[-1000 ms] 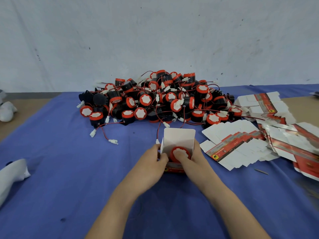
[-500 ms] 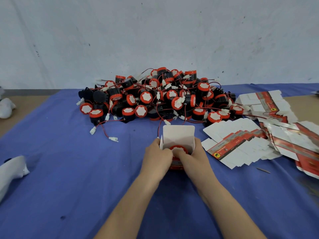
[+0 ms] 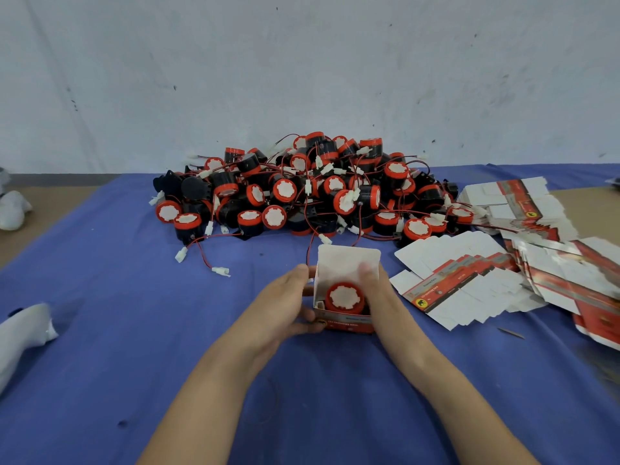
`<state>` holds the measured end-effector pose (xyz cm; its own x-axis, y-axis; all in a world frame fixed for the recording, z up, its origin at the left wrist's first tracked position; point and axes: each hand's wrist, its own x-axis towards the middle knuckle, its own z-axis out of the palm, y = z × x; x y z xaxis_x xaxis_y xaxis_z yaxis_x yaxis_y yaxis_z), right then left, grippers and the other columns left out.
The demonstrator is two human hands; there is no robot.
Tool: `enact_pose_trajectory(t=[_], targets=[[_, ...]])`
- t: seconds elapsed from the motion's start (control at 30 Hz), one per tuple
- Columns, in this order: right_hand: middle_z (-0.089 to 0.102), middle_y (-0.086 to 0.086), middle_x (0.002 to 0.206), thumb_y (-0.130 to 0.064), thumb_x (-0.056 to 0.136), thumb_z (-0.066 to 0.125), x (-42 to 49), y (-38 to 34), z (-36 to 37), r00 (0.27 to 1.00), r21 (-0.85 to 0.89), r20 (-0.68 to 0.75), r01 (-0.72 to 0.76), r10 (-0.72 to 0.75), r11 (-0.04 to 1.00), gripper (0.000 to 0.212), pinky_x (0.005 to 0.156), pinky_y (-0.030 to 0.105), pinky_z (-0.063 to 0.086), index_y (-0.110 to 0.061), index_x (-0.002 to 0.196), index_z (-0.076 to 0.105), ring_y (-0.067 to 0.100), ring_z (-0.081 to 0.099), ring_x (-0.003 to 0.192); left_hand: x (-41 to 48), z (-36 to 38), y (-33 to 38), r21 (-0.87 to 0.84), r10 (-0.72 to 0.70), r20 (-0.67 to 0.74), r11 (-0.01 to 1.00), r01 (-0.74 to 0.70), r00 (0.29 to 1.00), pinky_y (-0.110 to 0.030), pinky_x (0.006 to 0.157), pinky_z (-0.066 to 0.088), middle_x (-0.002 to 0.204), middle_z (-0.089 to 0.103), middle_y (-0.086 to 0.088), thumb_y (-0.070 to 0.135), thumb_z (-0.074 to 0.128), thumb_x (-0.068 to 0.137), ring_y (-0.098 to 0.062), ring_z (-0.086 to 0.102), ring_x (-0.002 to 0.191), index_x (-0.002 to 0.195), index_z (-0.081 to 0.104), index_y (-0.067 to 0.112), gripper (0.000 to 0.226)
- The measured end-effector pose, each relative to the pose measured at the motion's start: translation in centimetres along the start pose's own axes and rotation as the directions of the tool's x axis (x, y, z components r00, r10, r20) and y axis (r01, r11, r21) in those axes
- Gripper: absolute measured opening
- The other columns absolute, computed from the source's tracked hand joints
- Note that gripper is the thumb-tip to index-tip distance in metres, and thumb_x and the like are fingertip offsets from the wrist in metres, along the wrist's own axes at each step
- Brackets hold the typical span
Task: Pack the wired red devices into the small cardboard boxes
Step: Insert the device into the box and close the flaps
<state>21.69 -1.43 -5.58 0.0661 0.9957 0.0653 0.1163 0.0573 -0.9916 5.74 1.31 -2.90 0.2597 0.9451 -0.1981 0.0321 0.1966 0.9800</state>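
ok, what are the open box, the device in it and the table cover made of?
Small cardboard box: thin paperboard, white matte inside, red printed outside; the raised flap holds a crisp fold. Red device: looks like moulded plastic, smooth red rim around a white notched face, maybe a sticker. Blue cover: fabric, matte, faintly creased and stained.

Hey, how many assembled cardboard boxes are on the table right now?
1. The open box stands between the left hand and right hand, which both grip it, a red device inside. The flat boxes at right are unfolded; an assembled one could be hidden beneath.
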Motion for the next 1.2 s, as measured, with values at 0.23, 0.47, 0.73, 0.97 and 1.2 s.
enact_pose_trajectory(t=[0.23,0.47,0.73,0.97,1.2], targets=[[0.077,-0.007,0.092,-0.035,0.104,0.034,1.1,0.1,-1.3,0.994,0.14,-0.017,-0.106,0.109,0.985,0.042,0.072,0.021,0.054,-0.035,0.093,0.075,0.008,0.072,0.088,0.8,0.2,-1.1,0.104,0.045,-0.014,0.994,-0.044,0.999,-0.032,0.069,0.062,0.11,0.068,-0.013,0.036,0.049,0.104,-0.006,0.057,0.056,0.123,0.06,0.027,0.024],[0.068,0.012,0.13,-0.029,0.1,0.05,0.8,1.0,-2.8,0.989,0.37,0.148,-0.07,0.016,0.926,0.042,0.107,0.053,0.046,-0.018,0.14,0.055,0.032,0.063,0.122,0.8,0.8,-1.9,0.283,0.167,0.056,0.943,-0.176,0.984,-0.018,0.059,0.054,0.097,0.061,0.007,0.032,0.047,0.104,0.005,0.056,0.054,0.115,0.056,0.029,0.015],[0.07,0.015,0.124,-0.01,0.093,0.054,0.9,0.3,-2.7,0.987,0.432,0.147,-0.123,0.065,0.893,0.043,0.103,0.055,0.049,-0.015,0.136,0.06,0.037,0.065,0.117,0.9,1.0,-1.5,0.308,0.166,0.047,0.936,-0.172,0.985,-0.018,0.057,0.052,0.108,0.062,0.005,0.023,0.049,0.104,0.006,0.059,0.054,0.119,0.056,0.026,0.017],[0.073,0.011,0.117,0.009,0.09,0.044,1.3,0.7,-1.9,0.991,0.39,0.048,-0.134,0.125,0.911,0.049,0.106,0.061,0.045,-0.019,0.124,0.065,0.042,0.063,0.117,1.1,1.1,-1.6,0.303,0.163,0.036,0.938,-0.166,0.986,-0.019,0.056,0.052,0.11,0.062,0.004,0.023,0.049,0.104,0.007,0.059,0.054,0.119,0.055,0.029,0.017],[0.075,0.011,0.107,0.014,0.086,0.047,1.1,1.0,-1.7,0.994,0.275,-0.022,-0.097,0.107,0.957,0.047,0.104,0.056,0.049,-0.021,0.105,0.071,0.039,0.065,0.112,0.9,1.3,-1.5,0.282,0.265,0.029,0.923,-0.263,0.964,-0.019,0.054,0.051,0.111,0.064,0.016,0.011,0.05,0.102,0.003,0.06,0.057,0.112,0.057,0.035,0.027]])
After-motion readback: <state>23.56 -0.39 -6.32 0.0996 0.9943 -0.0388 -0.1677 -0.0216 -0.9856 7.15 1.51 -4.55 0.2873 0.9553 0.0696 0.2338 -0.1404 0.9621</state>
